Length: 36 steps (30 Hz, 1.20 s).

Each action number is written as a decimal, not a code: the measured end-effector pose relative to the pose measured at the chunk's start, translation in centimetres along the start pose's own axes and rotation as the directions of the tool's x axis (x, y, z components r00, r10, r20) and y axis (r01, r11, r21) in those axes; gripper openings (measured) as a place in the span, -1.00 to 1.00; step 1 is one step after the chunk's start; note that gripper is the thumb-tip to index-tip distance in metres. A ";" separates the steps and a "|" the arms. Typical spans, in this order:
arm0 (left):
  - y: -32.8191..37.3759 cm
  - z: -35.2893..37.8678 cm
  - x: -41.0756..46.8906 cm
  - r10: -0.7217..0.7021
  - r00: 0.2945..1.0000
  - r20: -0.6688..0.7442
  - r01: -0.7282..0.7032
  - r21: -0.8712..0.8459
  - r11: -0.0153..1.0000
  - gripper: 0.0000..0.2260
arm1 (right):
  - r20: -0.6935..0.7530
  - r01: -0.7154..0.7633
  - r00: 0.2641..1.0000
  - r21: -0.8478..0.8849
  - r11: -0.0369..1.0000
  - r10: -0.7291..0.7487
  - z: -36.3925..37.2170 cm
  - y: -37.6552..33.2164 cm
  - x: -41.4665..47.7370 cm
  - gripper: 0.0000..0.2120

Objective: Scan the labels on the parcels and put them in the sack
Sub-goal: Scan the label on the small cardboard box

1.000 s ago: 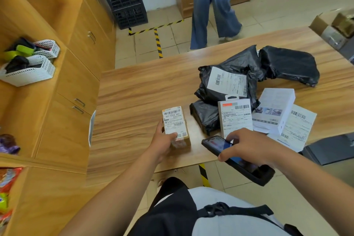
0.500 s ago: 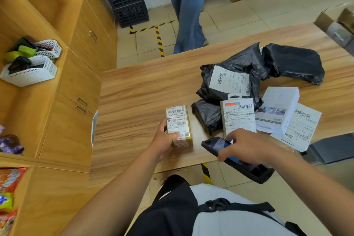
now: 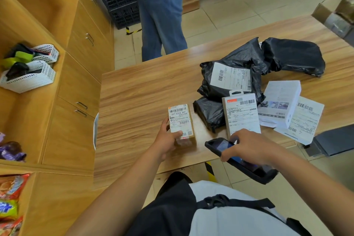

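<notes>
A small brown cardboard parcel (image 3: 182, 120) with a white barcode label lies near the table's front edge; my left hand (image 3: 166, 140) grips its near end. To its right my right hand (image 3: 249, 145) holds a black handheld scanner (image 3: 218, 144) just above the table edge, its front end towards the small parcel. Behind the scanner lie a white labelled box (image 3: 242, 115), a white product box (image 3: 281, 105), a flat white labelled parcel (image 3: 304, 120) and three black plastic bag parcels (image 3: 229, 76). No sack is in view.
A person in blue jeans (image 3: 161, 19) stands at the table's far side. Wooden cabinets (image 3: 80, 74) with white baskets (image 3: 28, 80) line the left. An open cardboard box (image 3: 337, 15) sits at the far right and a dark flat object (image 3: 335, 140) at the right edge.
The person in jeans has walked closer to the table's far edge. My hands, the small parcel and the scanner have hardly moved.
</notes>
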State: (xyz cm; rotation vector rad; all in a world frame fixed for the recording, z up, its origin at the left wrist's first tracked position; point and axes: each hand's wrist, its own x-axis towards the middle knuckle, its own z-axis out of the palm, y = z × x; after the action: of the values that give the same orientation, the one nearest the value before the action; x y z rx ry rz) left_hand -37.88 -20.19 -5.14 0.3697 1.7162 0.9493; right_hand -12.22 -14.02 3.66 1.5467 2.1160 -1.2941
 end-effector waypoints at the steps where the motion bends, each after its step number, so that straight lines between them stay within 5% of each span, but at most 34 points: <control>1: 0.1 -0.1 0.0 0.000 1.000 0.004 0.000 -0.003 1.000 -0.27 | -0.007 -0.005 1.000 0.006 1.000 0.005 0.0 0.0 -0.1 -0.23; 8: 0.7 -0.2 0.2 -0.013 0.999 0.029 0.012 0.038 0.999 -0.28 | -0.006 -0.034 0.999 0.070 0.997 0.034 0.2 -0.2 -0.9 -0.27; 14: 2.1 -1.0 0.1 -0.063 0.979 0.196 0.026 0.188 0.982 -0.26 | 0.036 -0.025 0.999 0.398 0.917 0.012 1.3 0.5 -1.5 -0.42; 18: 1.6 0.1 -0.5 0.040 0.994 0.103 -0.065 0.250 0.966 -0.29 | -0.075 -0.010 0.995 0.555 0.832 0.062 3.0 1.0 -2.0 -0.42; 23: -1.0 1.7 -0.4 0.338 0.940 -0.038 -0.256 0.576 0.776 -0.33 | -0.129 0.004 0.986 0.659 0.752 0.108 4.4 0.7 -1.5 -0.60; 29: -1.5 1.0 0.0 0.404 0.914 0.039 -0.293 0.754 0.589 -0.17 | -0.177 0.016 0.972 0.710 0.704 0.157 5.3 -1.5 -0.7 -0.75; 36: 0.2 -7.3 -0.5 0.319 0.941 -0.116 -0.228 0.480 0.847 -0.26 | -0.161 0.009 0.978 0.674 0.739 0.135 6.1 -6.5 0.8 -0.59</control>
State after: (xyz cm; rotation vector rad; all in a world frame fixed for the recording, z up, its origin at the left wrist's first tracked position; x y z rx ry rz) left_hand -44.31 -23.40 -4.00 0.8844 2.1066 0.7850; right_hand -20.02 -18.45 2.93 2.0661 1.7411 -2.1183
